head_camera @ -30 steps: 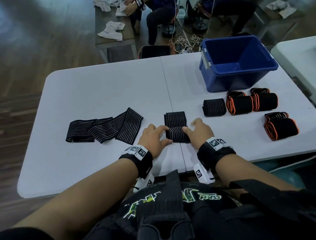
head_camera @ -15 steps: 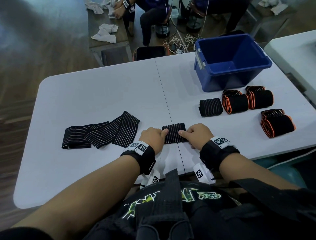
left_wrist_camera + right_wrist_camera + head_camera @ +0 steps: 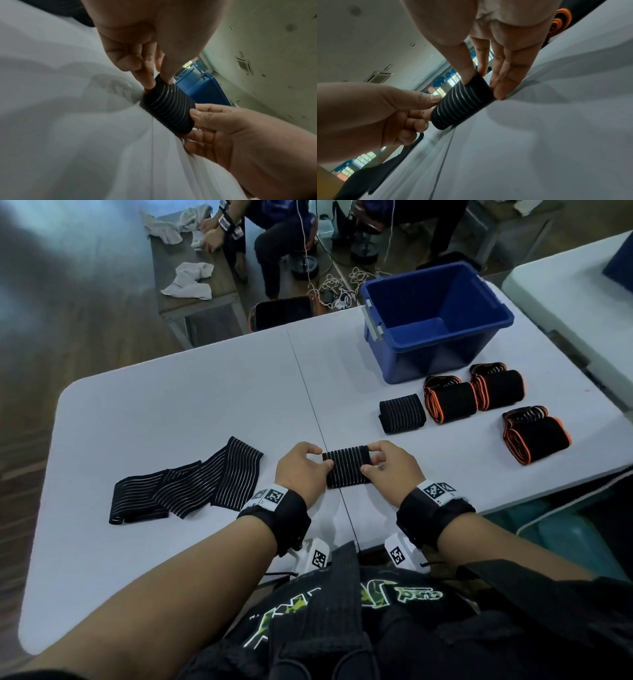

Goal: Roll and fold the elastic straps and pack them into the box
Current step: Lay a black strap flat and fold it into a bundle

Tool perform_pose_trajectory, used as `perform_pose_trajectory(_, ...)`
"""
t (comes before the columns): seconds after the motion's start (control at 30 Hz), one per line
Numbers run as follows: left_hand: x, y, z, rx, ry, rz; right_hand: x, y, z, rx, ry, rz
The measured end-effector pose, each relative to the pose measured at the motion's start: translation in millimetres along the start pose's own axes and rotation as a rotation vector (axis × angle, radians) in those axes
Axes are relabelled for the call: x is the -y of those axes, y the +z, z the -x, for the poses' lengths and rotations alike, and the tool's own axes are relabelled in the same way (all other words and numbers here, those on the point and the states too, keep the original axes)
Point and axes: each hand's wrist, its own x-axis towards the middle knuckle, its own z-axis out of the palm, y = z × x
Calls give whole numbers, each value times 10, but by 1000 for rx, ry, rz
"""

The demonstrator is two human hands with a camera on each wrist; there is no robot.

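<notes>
Rolled striped strap (image 3: pixel 346 468) sits at the near middle of the white desk (image 3: pixel 191 405), over the centre seam, its underside touching the surface. Left hand (image 3: pixel 301 470) pinches the roll's left end, thumb on top and fingers (image 3: pixel 147 79) curled at the end face. Right hand (image 3: pixel 390 470) pinches the right end the same way, thumb above, fingers (image 3: pixel 501 86) reaching down to the desk behind it. Both hands closed on the one roll. A second striped strap (image 3: pixel 185 484) lies flat and unrolled, in zigzag folds, to the left, apart from the hands. Blue box (image 3: pixel 435 320) stands at the far right of the desk, open. In front of it: one rolled striped strap (image 3: pixel 402 413) and three rolled black straps with orange edging (image 3: pixel 452 404) (image 3: pixel 498 386) (image 3: pixel 536 436).
</notes>
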Motion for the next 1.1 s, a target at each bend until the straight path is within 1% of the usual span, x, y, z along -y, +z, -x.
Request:
perform_pose_trajectory(0.1,-128,180,-14,81,25,63,-130,-178,22,-44,25,-57)
perform_pose_trajectory(0.2,-332,388,-34,172,67,86,-321,-400,24,-120,74,-72)
perform_pose_trajectory(0.27,-479,550,-48,224,103,52,-455,-568,37,-202,119,-77)
perform_pose_trajectory(0.33,-613,729,-69,248,125,-1,-582,-742,59,-302,166,-81)
perform_pose_trajectory(0.4,-742,913,-74,281,144,-36,-709,-917,79,-369,191,-69)
perform_pose_trajectory(0.53,-952,1277,-71,375,187,-47,-950,-1233,112,-440,217,-57)
perform_pose_trajectory(0.67,-1152,1543,-35,446,210,-22,-1134,-1462,165,-500,216,-132)
perform_pose_trajectory(0.8,-1250,1692,-5,434,203,35,-1212,-1580,172,-490,178,-160)
perform_pose_trajectory(0.93,-1230,1735,-13,394,192,57,-1223,-1676,152,-485,160,-124)
perform_pose_trajectory(1.03,-1212,1710,-16,367,177,86,-1151,-1777,110,-485,141,-100)
perform_pose_trajectory(1.1,-1184,1672,-28,351,173,91,-1060,-1813,62,-466,129,-127)
